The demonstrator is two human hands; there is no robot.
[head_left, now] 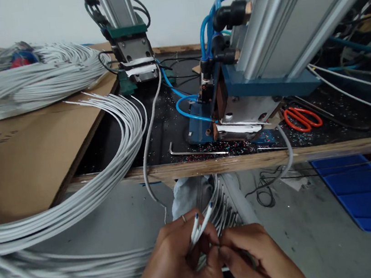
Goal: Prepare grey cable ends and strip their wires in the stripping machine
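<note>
My left hand [185, 258] is closed round a few white cables [201, 225] whose blue-tipped ends stick up between its fingers. Its thumb and forefinger meet the fingertips of my right hand [253, 256], which is pinched on something too small to make out. Both hands are low in the view, in front of the bench edge. Below and behind them, more white cables [228, 209] hang over a grey-clad lap. To the left, a thick bundle of white cables [113, 167] curves from the cardboard down past the bench edge.
Two pneumatic presses [134, 49] [249, 98] stand on the dark bench [167, 134]. A hex key [197, 152] and orange-handled scissors [302, 118] lie near its front. Coiled cables [59, 78] cover cardboard [35, 151] at left; a blue panel [362, 192] is at lower right.
</note>
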